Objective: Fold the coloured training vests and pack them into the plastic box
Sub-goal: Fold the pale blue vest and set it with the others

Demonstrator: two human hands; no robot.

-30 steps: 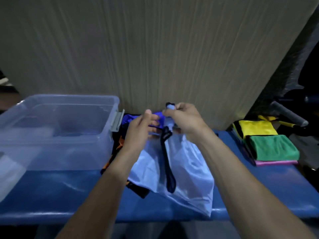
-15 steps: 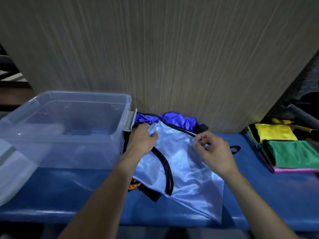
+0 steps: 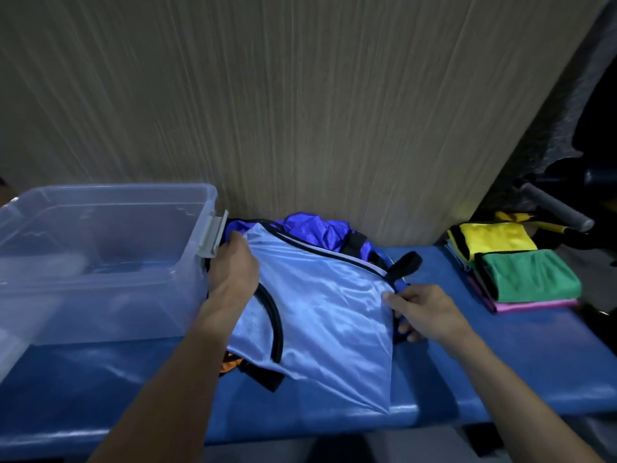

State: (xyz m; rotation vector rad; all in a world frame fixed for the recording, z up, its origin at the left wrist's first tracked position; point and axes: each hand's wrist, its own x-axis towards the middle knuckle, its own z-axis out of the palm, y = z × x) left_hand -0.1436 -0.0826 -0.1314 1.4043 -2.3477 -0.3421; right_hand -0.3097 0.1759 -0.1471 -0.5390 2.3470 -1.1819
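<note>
Both hands hold the light blue vest (image 3: 320, 295), which lies spread on the blue bench (image 3: 500, 369). On one side the left hand (image 3: 233, 272) grips the top corner of the vest with curled fingers — right beside that hand stands the clear plastic box (image 3: 100, 255). On the other side the right hand (image 3: 424, 312) pinches the vest's edge. Behind the hands a dark blue vest (image 3: 317, 228) lies bunched up. Far off past the right hand sits a pile of folded vests (image 3: 521, 272) — yellow, green and pink.

Dim, bluish cast; soft motion blur; wide-angle bending at edges.
</note>
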